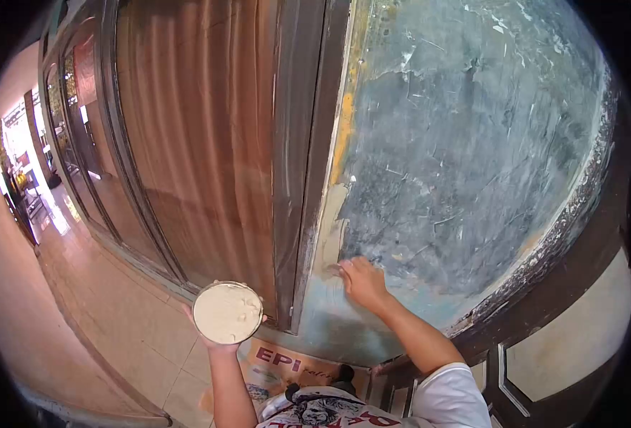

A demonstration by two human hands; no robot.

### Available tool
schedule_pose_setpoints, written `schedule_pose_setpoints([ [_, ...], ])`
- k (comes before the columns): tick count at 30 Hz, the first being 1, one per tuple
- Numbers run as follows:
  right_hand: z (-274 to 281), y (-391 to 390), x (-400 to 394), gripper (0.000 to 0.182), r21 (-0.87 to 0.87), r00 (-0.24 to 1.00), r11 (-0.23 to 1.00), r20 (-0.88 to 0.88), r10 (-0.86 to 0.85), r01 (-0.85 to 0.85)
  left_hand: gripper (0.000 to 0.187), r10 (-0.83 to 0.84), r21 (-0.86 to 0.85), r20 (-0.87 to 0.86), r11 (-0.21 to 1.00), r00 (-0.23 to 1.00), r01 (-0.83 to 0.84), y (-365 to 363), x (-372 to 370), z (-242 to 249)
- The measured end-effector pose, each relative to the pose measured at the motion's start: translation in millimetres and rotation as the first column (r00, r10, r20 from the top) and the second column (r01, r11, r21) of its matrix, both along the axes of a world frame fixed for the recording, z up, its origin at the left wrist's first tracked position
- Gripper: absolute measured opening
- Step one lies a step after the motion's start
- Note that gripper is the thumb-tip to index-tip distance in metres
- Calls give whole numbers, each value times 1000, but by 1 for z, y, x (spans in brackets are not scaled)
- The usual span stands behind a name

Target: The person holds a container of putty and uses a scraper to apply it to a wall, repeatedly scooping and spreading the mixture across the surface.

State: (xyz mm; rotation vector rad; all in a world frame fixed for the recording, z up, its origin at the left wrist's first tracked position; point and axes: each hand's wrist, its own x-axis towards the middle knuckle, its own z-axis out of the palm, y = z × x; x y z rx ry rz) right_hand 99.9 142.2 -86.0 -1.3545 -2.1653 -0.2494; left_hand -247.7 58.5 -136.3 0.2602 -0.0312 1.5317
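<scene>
My left hand [221, 347] supports a round tub of cream-coloured putty [228, 312] from below, its fingers wrapped around the side. The putty's surface is uneven, with small lumps at the right. My right hand [365, 285] is closed around a small putty knife [332, 270], mostly hidden by the fingers, with its blade at the wall. There, a strip of cream putty [331, 225] runs along the wall's left edge beside the dark window frame. The grey-blue wall [458, 157] is scraped and patchy, with yellow paint [345, 128] above the putty strip.
A glass window [194, 157] with brown curtains stands to the left in a dark frame [298, 143]. Below lies a printed sheet [280, 357] on the tiled floor [155, 324]. A dark wooden panelled piece [494, 364] borders the wall at the lower right.
</scene>
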Motion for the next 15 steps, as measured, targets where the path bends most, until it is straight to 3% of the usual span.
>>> schedule_pose_setpoints([
  [1,18,1,-5,16,-3,1000,1000,-3,0,0,99,0,-3,-3,1000,1000,0,-1,0,1],
  [3,71,10,-7,15,261,986,965,-162,42,2,97,-10,37,-15,999,1000,10,-1,2,4],
  [6,122,-4,-15,16,369,964,929,-253,86,14,97,6,56,-41,998,999,-4,-2,0,1],
  [7,111,-6,-16,16,369,964,929,-252,88,12,97,10,81,-55,997,998,-6,-2,-2,-1],
  [9,60,-9,-15,15,171,988,983,-124,89,-67,97,-2,102,-37,995,999,5,-6,-6,-3],
  [11,-11,0,-8,14,114,998,992,-31,62,-58,96,28,-5,20,1000,999,-28,-14,-10,-4],
  [12,-9,-5,-15,13,56,997,997,62,40,-43,96,55,37,-44,998,997,-54,-15,-14,-7],
  [15,41,8,-17,12,102,1000,995,-15,-12,13,101,57,63,-54,997,997,-53,-19,-23,-9],
])
